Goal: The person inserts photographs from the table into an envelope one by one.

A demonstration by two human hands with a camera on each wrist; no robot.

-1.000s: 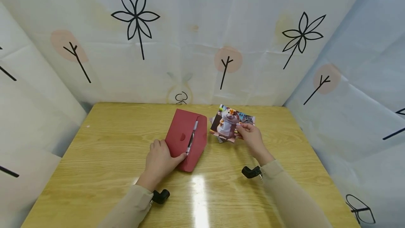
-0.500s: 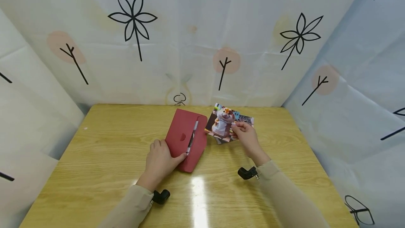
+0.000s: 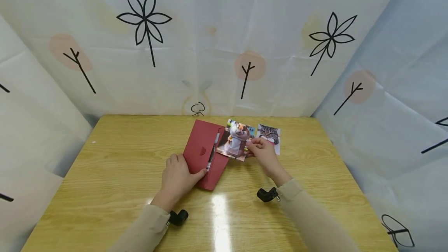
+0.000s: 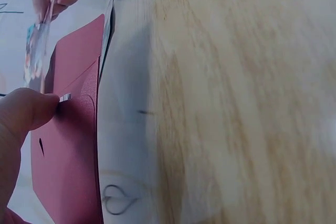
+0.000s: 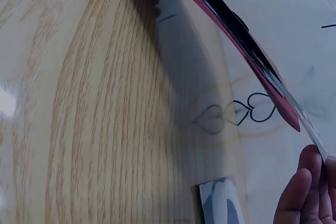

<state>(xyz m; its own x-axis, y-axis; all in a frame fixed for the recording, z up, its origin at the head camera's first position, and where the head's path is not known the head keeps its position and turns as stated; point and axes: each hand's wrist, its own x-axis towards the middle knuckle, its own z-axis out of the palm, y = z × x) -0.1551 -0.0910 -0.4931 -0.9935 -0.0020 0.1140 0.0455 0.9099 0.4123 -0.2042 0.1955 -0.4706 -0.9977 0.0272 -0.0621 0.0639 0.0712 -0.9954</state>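
Observation:
My left hand (image 3: 178, 176) grips a red paper envelope (image 3: 201, 137) along its near left edge. Its thumb presses at the envelope's mouth, where the edge of a picture inside shows; the left wrist view has this thumb (image 4: 29, 109) close up. With thumb and fingers, my right hand (image 3: 267, 160) pinches a photo card (image 3: 232, 143) of a plump white and orange toy-like animal. That card overlaps the envelope's open flap. Seen from the right wrist, the photo card (image 5: 307, 121) is edge-on against the envelope (image 5: 231, 35). Behind the right hand lies a cat photo (image 3: 274, 133).
All of this is on a wooden table (image 3: 119, 166), whose far edge meets a white cloth backdrop (image 3: 210, 61) printed with plants. A small pale speck (image 3: 93, 142) lies at the table's left. Both wrists carry black cameras.
My right hand has brought the animal photo card leftward, from over the cat photo to the envelope's flap. The cat photo is now separately visible on the table. The left hand keeps its place.

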